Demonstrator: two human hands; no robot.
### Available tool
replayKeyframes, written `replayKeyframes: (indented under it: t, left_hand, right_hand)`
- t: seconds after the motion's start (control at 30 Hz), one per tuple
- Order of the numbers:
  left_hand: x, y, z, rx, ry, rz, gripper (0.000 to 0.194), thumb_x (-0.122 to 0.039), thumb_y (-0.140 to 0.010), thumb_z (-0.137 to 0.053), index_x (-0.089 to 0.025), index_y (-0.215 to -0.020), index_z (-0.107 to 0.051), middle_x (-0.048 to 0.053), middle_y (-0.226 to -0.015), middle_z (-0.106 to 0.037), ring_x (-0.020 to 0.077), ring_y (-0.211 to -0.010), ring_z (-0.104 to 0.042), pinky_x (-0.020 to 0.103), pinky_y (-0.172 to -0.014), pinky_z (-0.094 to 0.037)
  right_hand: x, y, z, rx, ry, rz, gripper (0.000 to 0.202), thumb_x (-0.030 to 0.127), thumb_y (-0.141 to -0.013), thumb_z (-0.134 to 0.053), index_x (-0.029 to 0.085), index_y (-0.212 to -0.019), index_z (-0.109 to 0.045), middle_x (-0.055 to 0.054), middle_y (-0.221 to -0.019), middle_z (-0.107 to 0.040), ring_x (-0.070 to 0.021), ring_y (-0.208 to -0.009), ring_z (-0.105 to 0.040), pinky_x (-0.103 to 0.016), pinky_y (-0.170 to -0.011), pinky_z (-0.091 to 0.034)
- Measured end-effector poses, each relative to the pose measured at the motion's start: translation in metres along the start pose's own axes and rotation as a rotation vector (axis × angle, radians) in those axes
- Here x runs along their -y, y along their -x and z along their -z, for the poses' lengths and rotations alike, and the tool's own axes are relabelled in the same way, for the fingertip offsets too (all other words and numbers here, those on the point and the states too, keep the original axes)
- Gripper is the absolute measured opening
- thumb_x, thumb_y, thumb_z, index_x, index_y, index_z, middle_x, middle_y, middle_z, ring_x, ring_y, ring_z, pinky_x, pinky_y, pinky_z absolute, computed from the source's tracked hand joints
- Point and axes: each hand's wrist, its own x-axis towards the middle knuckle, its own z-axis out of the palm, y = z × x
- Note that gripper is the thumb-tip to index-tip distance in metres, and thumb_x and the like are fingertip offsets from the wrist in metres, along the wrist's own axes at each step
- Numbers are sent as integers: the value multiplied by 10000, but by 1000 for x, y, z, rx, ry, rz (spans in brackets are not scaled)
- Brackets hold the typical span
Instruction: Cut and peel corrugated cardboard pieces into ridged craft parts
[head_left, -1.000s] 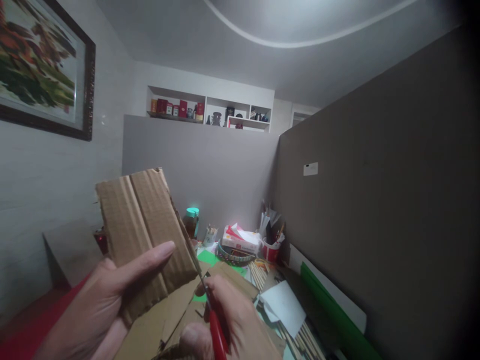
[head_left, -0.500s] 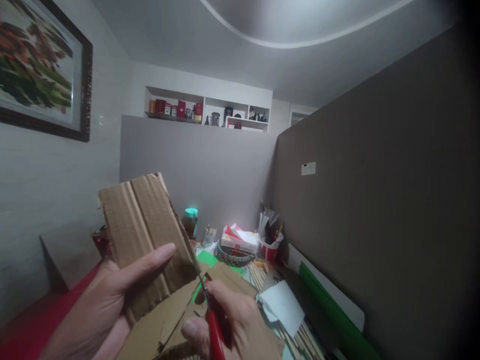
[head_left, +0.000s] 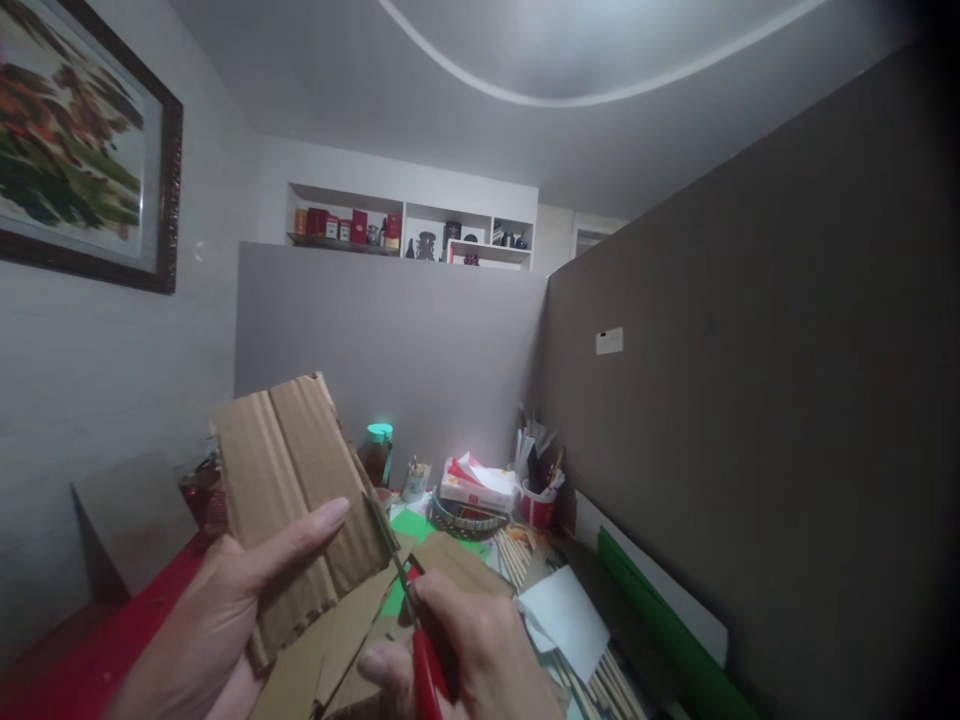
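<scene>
A ridged piece of brown cardboard (head_left: 292, 470) is tilted up in my left hand (head_left: 247, 590), its thumb pressed flat across the front and the other fingers hidden behind. My right hand (head_left: 472, 640) is wrapped round the red handle of a pair of scissors (head_left: 429, 665). The narrow metal blades lie along the right edge of the cardboard, near its lower right corner. More brown cardboard (head_left: 457, 565) lies below and behind both hands.
A tissue box (head_left: 478, 484) stands at the back near a round woven tray (head_left: 465, 517), a jar with a turquoise lid (head_left: 379, 450) and a red and white cup (head_left: 537, 505). Wooden sticks (head_left: 615, 685) and white paper (head_left: 566, 615) lie right, beside a grey partition (head_left: 735, 380).
The top of the cardboard has come down slightly in the view, and its left edge has shifted a little right. Both hands keep their hold. The view has tilted slightly.
</scene>
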Motion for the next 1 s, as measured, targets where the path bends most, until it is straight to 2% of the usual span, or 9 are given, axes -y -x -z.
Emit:
replayKeyframes:
  t: [0.17, 0.33, 0.43, 0.57, 0.63, 0.73, 0.83, 0.9, 1.0]
  left_hand:
    - [4, -1, -5, 41, -71, -27, 810, -141, -633, -853, -164, -1370, -517, 103, -767, -819, 425, -651, -758, 412, -354, -533]
    - [9, -1, 1, 49, -68, 25, 814, -183, -643, -861, -187, -1376, -506, 94, -817, -824, 406, -696, -769, 517, -522, -623]
    - [10, 0, 2, 40, -68, 28, 752, -169, -646, -845, -226, -1336, -552, 91, -846, -825, 411, -791, -770, 526, -587, -631]
    - [10, -4, 0, 67, -65, 24, 793, -101, -619, -835, -227, -1345, -540, 83, -844, -824, 402, -811, -770, 496, -590, -631]
    - [10, -6, -1, 62, -43, 41, 841, -130, -608, -860, -224, -1369, -515, 80, -822, -825, 391, -735, -772, 456, -514, -617]
    - [11, -5, -5, 73, -34, 97, 877, -153, -627, -865, -222, -1409, -474, 67, -746, -822, 347, -575, -750, 406, -419, -581]
    - [11, 2, -10, 95, -41, 82, 900, -87, -634, -850, -254, -1428, -460, 42, -783, -833, 323, -661, -775, 398, -531, -638]
    - [12, 5, -12, 100, -57, 67, 898, -115, -647, -860, -258, -1434, -453, 44, -841, -838, 331, -749, -785, 414, -616, -661]
    - [14, 2, -8, 99, -95, 76, 895, -180, -660, -867, -224, -1441, -432, 73, -894, -838, 374, -741, -781, 498, -633, -660]
  right_hand:
    - [1, -5, 5, 31, -2, 19, 381, 534, -785, -650, 193, -698, -506, 46, -624, -428, -109, -548, -403, -213, -463, -235]
    - [1, -4, 1, 3, -48, -35, 305, 385, -751, -657, 203, -648, -436, 43, -639, -443, -87, -517, -378, -211, -461, -234]
    - [1, -2, -1, -44, -16, -37, 316, 389, -756, -625, 202, -609, -418, 15, -676, -471, -110, -577, -413, -212, -470, -246]
    - [0, -2, 0, -29, 72, -111, 292, 401, -749, -647, 195, -607, -496, 36, -599, -447, -99, -519, -383, -218, -466, -230]
    - [-3, -3, 1, -15, 90, -93, 337, 452, -744, -676, 190, -603, -518, 34, -603, -454, -97, -506, -387, -217, -446, -214]
    - [-10, -7, 0, -34, 101, 41, 437, 611, -773, -614, 184, -681, -601, -4, -658, -532, -138, -576, -487, -223, -435, -223]
    - [-14, -8, -1, -72, 112, 89, 505, 679, -800, -541, 184, -777, -643, -49, -761, -632, -173, -645, -571, -232, -448, -256]
    - [-12, -7, -1, -84, 154, 31, 464, 656, -795, -577, 198, -747, -636, -43, -740, -641, -162, -605, -560, -229, -442, -256]
    - [-6, -3, -2, -109, 256, -105, 388, 592, -776, -654, 216, -681, -633, -14, -620, -586, -136, -506, -495, -219, -414, -228]
